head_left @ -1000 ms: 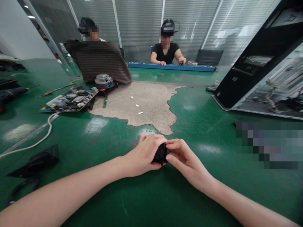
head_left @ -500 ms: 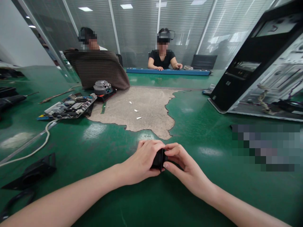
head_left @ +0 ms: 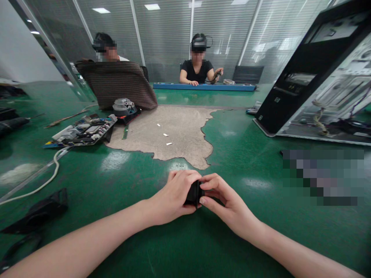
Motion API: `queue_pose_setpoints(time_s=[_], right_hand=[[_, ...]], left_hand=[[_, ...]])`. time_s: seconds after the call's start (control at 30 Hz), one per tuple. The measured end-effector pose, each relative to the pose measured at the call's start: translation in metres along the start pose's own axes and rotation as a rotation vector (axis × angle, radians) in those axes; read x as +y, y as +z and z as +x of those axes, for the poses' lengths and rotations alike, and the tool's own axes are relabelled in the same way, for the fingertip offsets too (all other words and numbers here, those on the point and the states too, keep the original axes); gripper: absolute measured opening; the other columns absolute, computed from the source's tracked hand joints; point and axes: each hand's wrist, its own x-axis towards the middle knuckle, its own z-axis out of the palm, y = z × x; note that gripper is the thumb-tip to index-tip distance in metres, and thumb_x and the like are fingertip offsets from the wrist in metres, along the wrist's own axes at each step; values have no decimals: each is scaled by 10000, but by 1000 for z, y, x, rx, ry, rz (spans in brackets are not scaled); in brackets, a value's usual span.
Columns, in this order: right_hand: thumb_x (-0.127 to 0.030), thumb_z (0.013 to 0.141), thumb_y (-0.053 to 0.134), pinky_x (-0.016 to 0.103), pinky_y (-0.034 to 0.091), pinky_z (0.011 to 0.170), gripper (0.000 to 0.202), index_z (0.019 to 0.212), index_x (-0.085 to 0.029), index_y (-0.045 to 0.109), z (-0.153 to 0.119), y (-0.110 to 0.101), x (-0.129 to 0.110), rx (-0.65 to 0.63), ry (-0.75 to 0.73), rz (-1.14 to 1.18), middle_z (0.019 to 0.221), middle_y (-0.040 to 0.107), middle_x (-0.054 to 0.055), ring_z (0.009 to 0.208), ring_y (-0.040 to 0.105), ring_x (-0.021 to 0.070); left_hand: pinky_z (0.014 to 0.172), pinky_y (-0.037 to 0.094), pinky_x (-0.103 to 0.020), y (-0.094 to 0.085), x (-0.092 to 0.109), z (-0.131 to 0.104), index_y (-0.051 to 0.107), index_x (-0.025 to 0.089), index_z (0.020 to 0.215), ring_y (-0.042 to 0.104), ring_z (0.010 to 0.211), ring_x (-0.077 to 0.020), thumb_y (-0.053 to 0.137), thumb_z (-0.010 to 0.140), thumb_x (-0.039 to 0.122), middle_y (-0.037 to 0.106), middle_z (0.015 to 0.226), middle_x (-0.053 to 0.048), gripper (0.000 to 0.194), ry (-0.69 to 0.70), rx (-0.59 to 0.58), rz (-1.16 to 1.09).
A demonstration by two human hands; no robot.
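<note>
A small black boxy part (head_left: 192,195) sits between my two hands, just above or on the green tabletop; its exact kind does not show. My left hand (head_left: 175,197) wraps over its left side, fingers curled across the top and thumb below. On the right edge of the part, my right hand (head_left: 222,197) grips with thumb and fingertips. Fingers cover much of the part.
A circuit board (head_left: 84,129) and a heatsink fan (head_left: 124,106) lie at left, near a white cable (head_left: 53,175). Black parts (head_left: 39,212) are at lower left. An open computer case (head_left: 292,92) stands at right. Across the green table (head_left: 243,162) sit two people (head_left: 197,69).
My hands keep nearly the same grip on the black part. Across the table, a person's hand has risen with a dark, thin thing in it. The view has shifted slightly.
</note>
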Motion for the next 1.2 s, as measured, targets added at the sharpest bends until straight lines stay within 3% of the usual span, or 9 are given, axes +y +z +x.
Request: queue_pose_setpoints(time_s=[0.13, 0.33, 0.47, 0.63, 0.73, 1.0, 1.2], right_hand=[[-184, 776, 529, 300, 500, 765, 250, 979, -247, 396, 3, 1, 0, -32, 81, 75, 937, 480, 11, 887, 529, 131], [-132, 756, 541, 304, 456, 864, 270, 974, -250, 434, -3, 0, -1, -35, -22, 16, 1041, 431, 14, 988, 487, 137], [-191, 775, 528, 302, 480, 823, 173, 923, -236, 453, -1, 0, -2, -3, 6, 22, 996, 448, 14, 936, 508, 133], [-182, 774, 525, 340, 486, 817, 271, 1008, -234, 400, 0, 1, -3, -36, 83, 107, 980, 494, 28, 932, 538, 152], [-140, 764, 526, 340, 450, 885, 276, 994, -240, 411, -1, 1, -1, -52, 25, 106, 999, 474, 16, 979, 517, 142], [-175, 764, 537, 302, 478, 846, 186, 911, -245, 446, -1, 3, -1, 9, -12, 12, 1002, 454, 6, 949, 520, 132], [-191, 766, 534, 332, 449, 881, 227, 954, -241, 417, -5, -2, -7, 217, 36, -6, 1030, 484, 29, 987, 511, 145]], left_hand=[[896, 264, -385, -1, 1, 0, 223, 200, 1165, 384, 1088, -214, 573, 705, 194, 415, 1171, -95, 578, -1, -3, -2], [903, 257, -381, -3, 1, 0, 211, 199, 1168, 370, 1104, -213, 576, 679, 147, 410, 1177, -93, 612, 9, -14, -5], [896, 266, -383, -3, 2, 0, 213, 202, 1165, 378, 1096, -212, 568, 712, 190, 412, 1174, -95, 576, 1, -24, 3], [901, 263, -384, -2, 3, 0, 214, 199, 1162, 377, 1096, -211, 575, 711, 201, 411, 1173, -95, 578, -7, -24, 11], [900, 266, -385, -4, 3, 0, 218, 201, 1159, 382, 1092, -211, 578, 693, 174, 413, 1171, -92, 590, -14, -32, 2], [901, 266, -382, -1, 1, 0, 224, 203, 1166, 385, 1096, -212, 576, 698, 191, 422, 1166, -89, 586, 1, 8, -8], [892, 271, -384, 2, -1, 0, 224, 201, 1165, 387, 1088, -213, 567, 719, 226, 422, 1164, -97, 563, 3, 25, 0]])
